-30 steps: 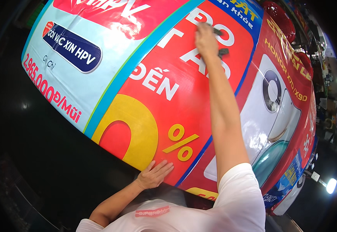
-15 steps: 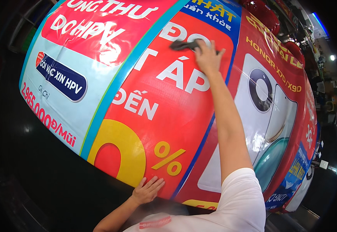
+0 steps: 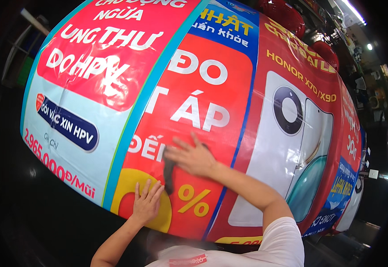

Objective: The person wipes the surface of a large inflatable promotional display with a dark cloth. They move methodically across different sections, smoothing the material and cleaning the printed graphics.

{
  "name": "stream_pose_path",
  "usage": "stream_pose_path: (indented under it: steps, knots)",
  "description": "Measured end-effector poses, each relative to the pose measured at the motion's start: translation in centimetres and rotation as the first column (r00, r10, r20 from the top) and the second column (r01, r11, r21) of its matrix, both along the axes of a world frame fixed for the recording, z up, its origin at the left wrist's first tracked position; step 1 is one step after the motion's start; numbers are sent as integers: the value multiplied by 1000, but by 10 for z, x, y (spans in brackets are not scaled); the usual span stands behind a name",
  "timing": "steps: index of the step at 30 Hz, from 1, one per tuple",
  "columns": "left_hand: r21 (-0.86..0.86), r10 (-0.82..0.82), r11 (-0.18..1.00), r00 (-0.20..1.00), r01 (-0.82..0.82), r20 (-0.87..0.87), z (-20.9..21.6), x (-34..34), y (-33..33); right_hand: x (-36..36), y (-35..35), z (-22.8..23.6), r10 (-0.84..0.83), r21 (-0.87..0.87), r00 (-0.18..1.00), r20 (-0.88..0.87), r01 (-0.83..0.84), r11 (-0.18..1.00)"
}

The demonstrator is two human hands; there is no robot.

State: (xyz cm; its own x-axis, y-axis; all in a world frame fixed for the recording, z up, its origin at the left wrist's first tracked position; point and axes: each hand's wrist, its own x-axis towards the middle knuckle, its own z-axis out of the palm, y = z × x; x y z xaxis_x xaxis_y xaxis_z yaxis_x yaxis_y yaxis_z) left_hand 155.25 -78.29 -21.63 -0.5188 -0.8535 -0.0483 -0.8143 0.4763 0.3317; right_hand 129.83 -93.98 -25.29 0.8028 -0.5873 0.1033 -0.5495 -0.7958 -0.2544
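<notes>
A large printed banner (image 3: 229,147) in red, blue and yellow panels lies spread before me. My right hand (image 3: 191,156) is on its middle red panel, fingers partly spread, holding a dark grey cloth (image 3: 169,175) against the surface. The cloth's loose end trails toward me beside the yellow percent sign. Nearer to my body, my left hand (image 3: 146,202) rests flat on the yellow figure at the banner's near edge. Its fingers are stretched out and it holds nothing.
On the left is a pale blue banner panel (image 3: 60,153) with some creases. A panel with a large phone picture (image 3: 287,147) lies to the right. Shiny red rounded objects (image 3: 283,18) stand beyond the far edge, near cluttered shelves. Dark floor shows below left.
My right hand has drawn the cloth from the panel's far part back toward me. My left hand has shifted left and slightly farther onto the banner. The view has also shifted.
</notes>
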Motion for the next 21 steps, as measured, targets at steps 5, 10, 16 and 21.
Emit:
stream_pose_path:
  steps: [5,10,16,21]
  knots:
    - [45,-79,996,994,76,71,-16,19,-17,-28,-287,-12,-546,-290,808,220,589,755]
    - [45,-78,996,989,73,127,-19,18,-12,-31,-352,11,-798,-29,572,188,816,577]
    - [42,-111,993,985,107,131,-15,17,-18,111,-108,21,182,336,979,89,-202,920]
    - [31,-72,997,996,70,60,-14,17,-19,101,-218,-3,-26,-193,987,160,57,980]
